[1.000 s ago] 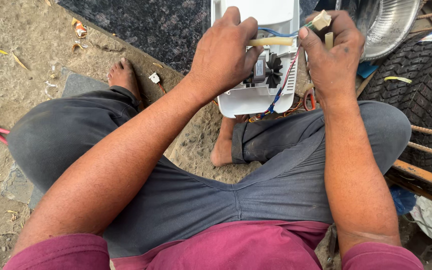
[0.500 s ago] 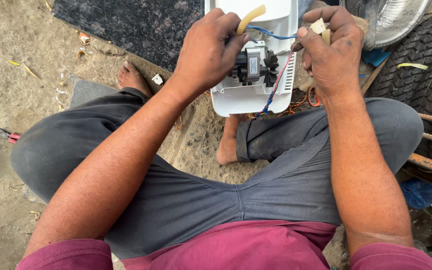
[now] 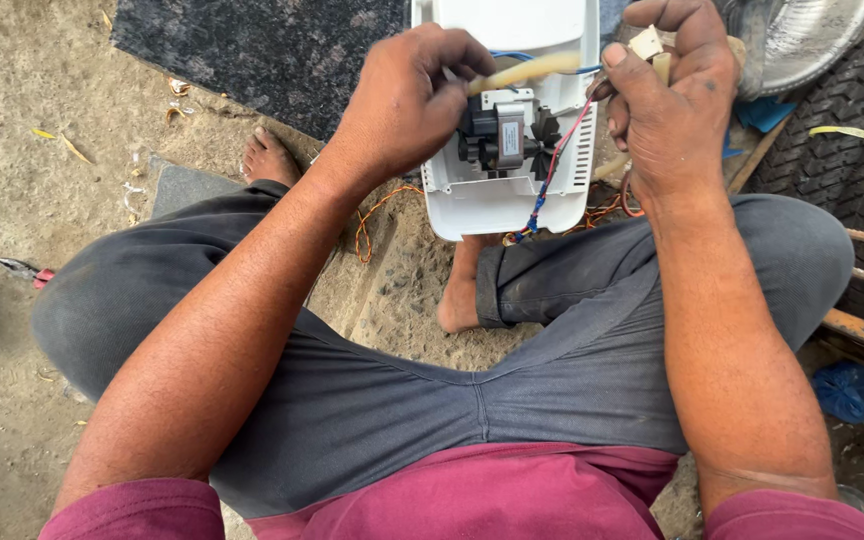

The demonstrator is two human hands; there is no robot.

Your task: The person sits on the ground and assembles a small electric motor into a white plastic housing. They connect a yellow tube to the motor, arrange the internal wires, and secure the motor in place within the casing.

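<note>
I sit cross-legged on sandy ground with an open white plastic casing (image 3: pixel 472 205) in front of me. A small black motor (image 3: pixel 500 138) sits inside it, with red and blue wires (image 3: pixel 552 170) trailing off to the right. My left hand (image 3: pixel 407 100) pinches a pale yellow tube (image 3: pixel 527 72) just above the motor. My right hand (image 3: pixel 667 95) is closed on a small cream connector (image 3: pixel 645 42) at the end of the wires, beside the casing's right edge.
A dark mat (image 3: pixel 252 50) lies on the ground at the upper left. A black tyre (image 3: pixel 842 130) and a shiny metal bowl (image 3: pixel 812 35) stand at the right. Orange wire (image 3: pixel 377 215) curls under the casing. Pliers (image 3: pixel 22 270) lie at the far left.
My left hand has drawn the yellow tube lower and flatter over the motor. The right hand stays closed on the connector beside the casing.
</note>
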